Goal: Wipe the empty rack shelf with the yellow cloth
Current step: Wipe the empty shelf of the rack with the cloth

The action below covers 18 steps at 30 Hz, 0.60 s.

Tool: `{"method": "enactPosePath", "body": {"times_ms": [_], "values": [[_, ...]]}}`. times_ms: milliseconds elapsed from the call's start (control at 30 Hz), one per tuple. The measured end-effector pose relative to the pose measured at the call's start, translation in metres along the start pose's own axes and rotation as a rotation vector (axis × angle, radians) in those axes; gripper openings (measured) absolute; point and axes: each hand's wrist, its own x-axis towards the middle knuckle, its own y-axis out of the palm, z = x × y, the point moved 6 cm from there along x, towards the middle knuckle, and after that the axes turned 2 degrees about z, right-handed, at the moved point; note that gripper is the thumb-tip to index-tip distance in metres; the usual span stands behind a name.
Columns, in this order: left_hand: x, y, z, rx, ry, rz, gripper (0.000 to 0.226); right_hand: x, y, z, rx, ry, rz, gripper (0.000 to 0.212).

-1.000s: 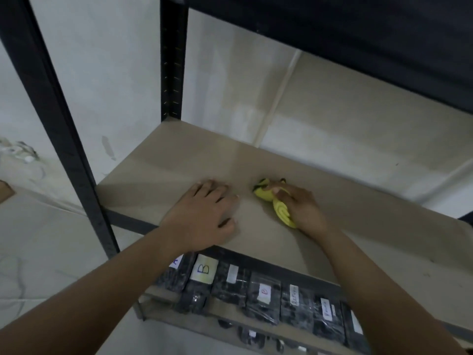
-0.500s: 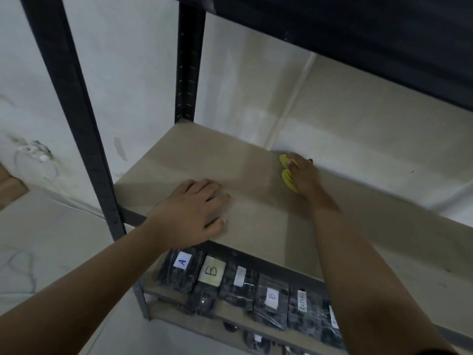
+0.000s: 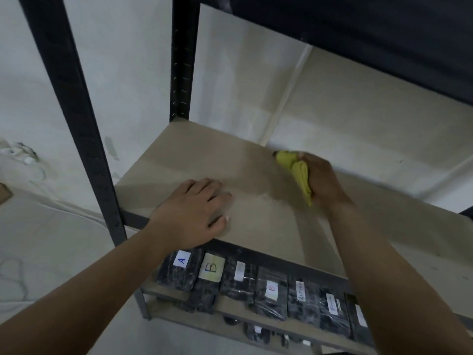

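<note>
Since half a second ago the right hand (image 3: pixel 321 179) has drawn the yellow cloth (image 3: pixel 297 171) slightly back from the rear edge of the rack shelf (image 3: pixel 261 221); its fingers are curled tight around the bunched cloth, pressing it down. The left hand (image 3: pixel 194 211) stays flat, fingers relaxed, at the shelf's front edge, above labelled black packets (image 3: pixel 271 295) below.

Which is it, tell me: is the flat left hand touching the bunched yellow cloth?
Apart. The head view shows bare tan shelf board between the left hand and the yellow cloth, which the right hand grips.
</note>
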Motion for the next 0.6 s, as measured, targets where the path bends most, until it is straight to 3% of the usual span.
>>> {"method": "enactPosePath", "body": {"times_ms": [67,133,233,333,500,600], "values": [[0.001,0.001,0.001,-0.007,-0.001,0.006,0.059,0.035,-0.003,-0.010,-0.064,0.011,-0.097,0.026],[0.002,0.000,0.002,0.010,0.000,-0.009,0.056,0.062,0.014,-0.031,-0.219,0.066,-0.042,0.030],[0.003,0.001,0.003,0.034,-0.004,-0.026,0.051,0.072,0.050,-0.038,-0.571,-0.032,0.089,0.034],[0.004,0.001,0.002,0.033,0.010,-0.026,0.051,0.046,0.073,-0.022,-0.480,-0.136,0.216,0.028],[0.002,-0.003,0.003,0.001,0.026,-0.022,0.057,-0.021,0.072,-0.021,-0.159,0.030,0.349,0.020],[0.000,-0.004,0.003,-0.012,0.036,-0.018,0.060,-0.048,0.063,-0.012,-0.100,0.069,0.394,0.022]]}}
